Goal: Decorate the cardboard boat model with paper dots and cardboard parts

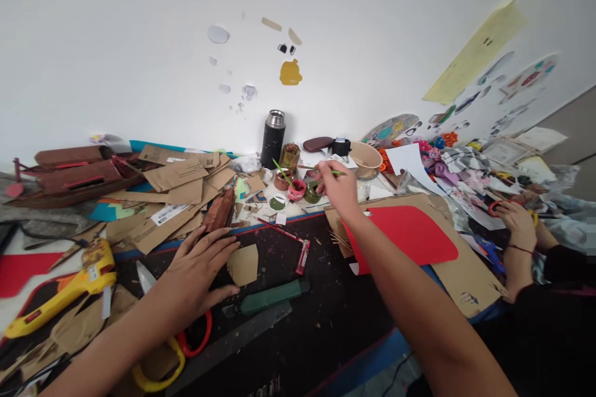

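Forearms reach over the black work mat [326, 322], right hand [338, 189] dipping a thin green-handled brush [328, 169] among small paint pots.
Its fingers pinch the brush above the green pot [312, 192]; left hand [198, 273] lies flat, fingers spread, steadying beside a small brown cardboard cut-out [243, 265].

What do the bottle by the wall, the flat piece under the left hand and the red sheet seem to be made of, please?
The bottle looks like metal: matte black body, shiny steel cap. The flat piece by the left hand looks like brown cardboard, dull with cut edges. The red sheet seems to be smooth paper or card.
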A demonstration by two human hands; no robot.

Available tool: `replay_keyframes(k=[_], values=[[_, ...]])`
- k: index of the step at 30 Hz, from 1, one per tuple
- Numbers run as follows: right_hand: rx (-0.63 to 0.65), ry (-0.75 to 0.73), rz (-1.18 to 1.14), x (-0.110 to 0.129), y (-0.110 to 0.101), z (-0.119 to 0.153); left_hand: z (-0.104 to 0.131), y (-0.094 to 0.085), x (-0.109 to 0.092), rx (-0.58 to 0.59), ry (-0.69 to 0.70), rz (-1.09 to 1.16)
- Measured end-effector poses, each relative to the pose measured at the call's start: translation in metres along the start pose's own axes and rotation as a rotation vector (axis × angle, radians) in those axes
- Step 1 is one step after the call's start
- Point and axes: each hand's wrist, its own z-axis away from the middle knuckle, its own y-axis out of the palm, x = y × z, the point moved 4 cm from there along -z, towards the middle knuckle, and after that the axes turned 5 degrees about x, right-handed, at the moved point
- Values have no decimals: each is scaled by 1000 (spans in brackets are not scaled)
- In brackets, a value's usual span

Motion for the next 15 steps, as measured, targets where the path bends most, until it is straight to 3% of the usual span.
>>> replay_keyframes(k=[4,9,15], values=[[-105,19,-222,23,-16,27,-7,-2,-12,17,-40,-47],[28,178,-393,30,-7,77,-15,-6,-26,19,-142,-109],[197,278,-419,28,15,117,-12,-25,-19,24,-124,30]])
